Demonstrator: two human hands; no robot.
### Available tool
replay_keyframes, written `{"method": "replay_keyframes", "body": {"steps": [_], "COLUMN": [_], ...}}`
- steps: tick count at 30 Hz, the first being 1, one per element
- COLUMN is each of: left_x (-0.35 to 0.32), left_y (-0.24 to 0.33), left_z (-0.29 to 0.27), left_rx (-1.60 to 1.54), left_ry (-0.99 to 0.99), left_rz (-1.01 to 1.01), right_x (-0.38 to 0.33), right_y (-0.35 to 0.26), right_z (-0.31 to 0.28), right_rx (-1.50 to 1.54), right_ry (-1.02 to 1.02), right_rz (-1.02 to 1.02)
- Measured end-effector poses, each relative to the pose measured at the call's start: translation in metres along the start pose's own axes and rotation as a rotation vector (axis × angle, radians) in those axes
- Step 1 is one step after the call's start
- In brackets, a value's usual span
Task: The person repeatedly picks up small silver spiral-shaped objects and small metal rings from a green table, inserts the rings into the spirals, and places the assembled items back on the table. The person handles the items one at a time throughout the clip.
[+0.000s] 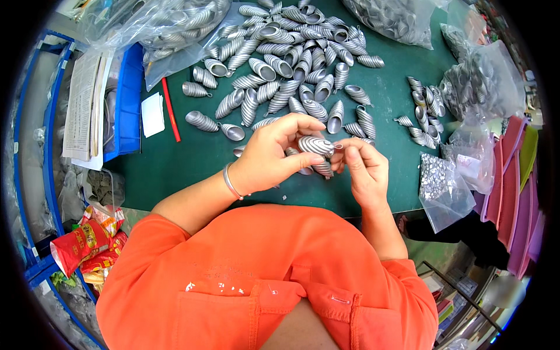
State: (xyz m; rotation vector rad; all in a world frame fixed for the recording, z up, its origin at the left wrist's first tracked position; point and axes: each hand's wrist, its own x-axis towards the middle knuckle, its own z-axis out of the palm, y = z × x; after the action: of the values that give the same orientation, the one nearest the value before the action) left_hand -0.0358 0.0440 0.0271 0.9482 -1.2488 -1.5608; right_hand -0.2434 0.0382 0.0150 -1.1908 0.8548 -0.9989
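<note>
Green matting [175, 169] backs the work: left hand [271, 154] pinches a ribbed silver shell [315, 144] while right hand [364, 166] closes fingertips at its end, seemingly fitting something small, needing steady alignment.

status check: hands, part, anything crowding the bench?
Left hand shut on ribbed silver shell. Right hand pinching at its end. Loose shells pile heaped beyond the hands, not in the way.

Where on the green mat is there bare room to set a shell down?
Bare green mat lies left of the left hand, below the red stick. A strip runs between the shell pile and the small right cluster. The top centre is crowded.
</note>
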Motion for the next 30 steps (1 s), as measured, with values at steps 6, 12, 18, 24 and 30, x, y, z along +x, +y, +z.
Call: {"method": "replay_keyframes", "body": {"steps": [6, 12, 18, 24, 30], "left_x": [-0.001, 0.003, 0.006, 0.002, -0.004], "left_y": [0.009, 0.01, 0.011, 0.013, 0.0], "left_z": [-0.003, -0.003, 0.004, 0.005, 0.001], "left_rx": [0.532, 0.552, 0.489, 0.486, 0.346], "left_ry": [-0.011, -0.006, -0.052, -0.053, 0.04], "left_rz": [0.379, 0.514, 0.682, 0.66, 0.252], "right_x": [0.0, 0.001, 0.002, 0.001, 0.017], "right_y": [0.004, 0.018, 0.029, 0.031, 0.0], "right_z": [0.006, -0.001, 0.011, 0.011, -0.001], "right_rx": [0.296, 0.483, 0.757, 0.738, 0.036], "right_ry": [0.02, -0.077, -0.099, -0.08, 0.039], "right_rz": [0.03, 0.086, 0.138, 0.087, -0.335]}}
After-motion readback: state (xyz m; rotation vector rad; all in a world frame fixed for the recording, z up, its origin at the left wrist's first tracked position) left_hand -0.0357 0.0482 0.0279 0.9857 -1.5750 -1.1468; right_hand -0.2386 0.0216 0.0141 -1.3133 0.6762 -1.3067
